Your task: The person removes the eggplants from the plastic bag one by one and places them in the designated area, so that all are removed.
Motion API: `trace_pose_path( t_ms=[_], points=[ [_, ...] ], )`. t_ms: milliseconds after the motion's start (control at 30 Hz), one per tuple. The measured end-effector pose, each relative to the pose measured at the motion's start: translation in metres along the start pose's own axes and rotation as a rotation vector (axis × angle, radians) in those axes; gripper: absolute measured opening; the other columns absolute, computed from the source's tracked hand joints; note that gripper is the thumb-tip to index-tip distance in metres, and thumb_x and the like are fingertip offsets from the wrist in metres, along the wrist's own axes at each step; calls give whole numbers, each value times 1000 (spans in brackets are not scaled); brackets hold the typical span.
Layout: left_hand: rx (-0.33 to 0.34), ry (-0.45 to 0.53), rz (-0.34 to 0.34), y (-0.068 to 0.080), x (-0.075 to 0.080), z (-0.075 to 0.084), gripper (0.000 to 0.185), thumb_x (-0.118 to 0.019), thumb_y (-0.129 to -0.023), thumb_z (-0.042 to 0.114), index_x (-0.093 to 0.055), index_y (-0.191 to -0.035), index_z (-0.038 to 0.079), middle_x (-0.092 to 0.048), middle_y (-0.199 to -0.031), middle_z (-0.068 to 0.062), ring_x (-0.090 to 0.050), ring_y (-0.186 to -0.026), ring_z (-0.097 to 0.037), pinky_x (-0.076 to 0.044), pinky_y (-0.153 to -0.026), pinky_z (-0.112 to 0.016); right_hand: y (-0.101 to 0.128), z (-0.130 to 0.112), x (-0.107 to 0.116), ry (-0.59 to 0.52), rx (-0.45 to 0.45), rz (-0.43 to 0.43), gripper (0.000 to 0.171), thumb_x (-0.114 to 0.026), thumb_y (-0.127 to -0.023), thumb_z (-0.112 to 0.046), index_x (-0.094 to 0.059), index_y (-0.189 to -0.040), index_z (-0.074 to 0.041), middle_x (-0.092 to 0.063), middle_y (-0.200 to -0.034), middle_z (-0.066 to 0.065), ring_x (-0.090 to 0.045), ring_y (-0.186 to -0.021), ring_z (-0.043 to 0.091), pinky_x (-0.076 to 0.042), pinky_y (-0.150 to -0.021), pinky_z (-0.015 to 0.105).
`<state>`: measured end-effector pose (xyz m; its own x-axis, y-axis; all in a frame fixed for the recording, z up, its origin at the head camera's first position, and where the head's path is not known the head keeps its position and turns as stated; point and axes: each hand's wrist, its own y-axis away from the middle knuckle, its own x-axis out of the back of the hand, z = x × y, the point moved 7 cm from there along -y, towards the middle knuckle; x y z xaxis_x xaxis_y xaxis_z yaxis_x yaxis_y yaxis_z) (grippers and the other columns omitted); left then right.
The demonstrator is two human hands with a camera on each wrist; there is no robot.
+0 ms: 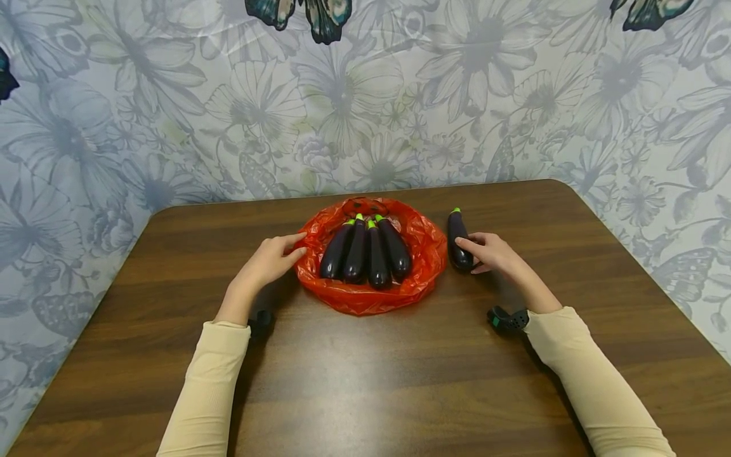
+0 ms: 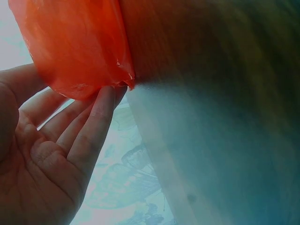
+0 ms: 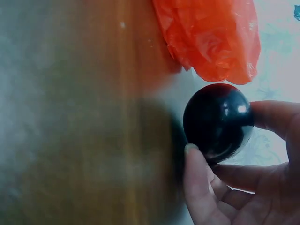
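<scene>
A red plastic bag (image 1: pixel 356 298) lies spread wide on the table, its top rolled back. Several dark eggplants (image 1: pixel 355 254) with green stem ends lie side by side in it. My left hand (image 1: pixel 268 259) is at the bag's left side; in the left wrist view its long, mostly straight fingers (image 2: pixel 101 105) touch the red plastic. Just right of the bag, my right hand (image 1: pixel 492 252) grips a single eggplant (image 1: pixel 457 231) near its rounded bottom end, stem pointing away. The right wrist view shows that glossy eggplant (image 3: pixel 218 122) between thumb and fingers.
The brown wooden table (image 1: pixel 342 393) has its far edge near a wall with a floral pattern (image 1: pixel 365 114). Dark bands (image 1: pixel 508 318) sit at both wrists, below cream sleeves (image 1: pixel 594 381).
</scene>
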<state>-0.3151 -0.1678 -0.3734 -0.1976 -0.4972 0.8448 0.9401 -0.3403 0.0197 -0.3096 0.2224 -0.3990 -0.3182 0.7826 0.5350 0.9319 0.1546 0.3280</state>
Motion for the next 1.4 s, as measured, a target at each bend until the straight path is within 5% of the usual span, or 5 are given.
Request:
trace_pose_path(
  t_ms=[267,467,867,1100,1400],
  points=[
    [2,12,-16,0,1,2,48,-51,-90,26,-41,-134,8,-48,-126,-19,-50,-110,-33,-38,-92,-49,3,-1,1,146,27,46,77,-40,-88,-52,-25,-135,8,-49,-85,19,-56,-66,20,-53,-62,32],
    [0,16,-17,1,1,3,48,-51,-90,25,-41,-134,8,-48,-126,-19,-50,-110,-33,-38,-92,-49,5,-5,3,213,79,91,77,-39,-88,-53,-26,-136,6,-51,-89,20,-57,-64,23,-52,-60,33],
    [-3,17,-8,1,1,2,47,-51,-90,25,-41,-133,7,-49,-125,-18,-49,-111,-32,-37,-93,-49,41,-66,1,68,536,494,43,-52,-90,-26,-48,-124,0,-50,-113,19,-52,-102,31,-42,-87,47],
    [-14,8,-1,1,1,2,47,-51,-90,25,-42,-133,7,-50,-124,-18,-50,-111,-31,-37,-93,-48,58,-108,-52,26,630,337,37,-56,-88,-16,-52,-120,1,-59,-106,17,-57,-96,24,-47,-83,40],
    [1,3,-6,2,1,1,47,-51,-90,26,-42,-133,8,-48,-126,-18,-47,-114,-32,-35,-94,-48,25,-91,-92,260,480,148,60,-52,-88,-37,-37,-134,-3,-35,-138,14,-30,-127,27,-26,-102,44]
  ],
)
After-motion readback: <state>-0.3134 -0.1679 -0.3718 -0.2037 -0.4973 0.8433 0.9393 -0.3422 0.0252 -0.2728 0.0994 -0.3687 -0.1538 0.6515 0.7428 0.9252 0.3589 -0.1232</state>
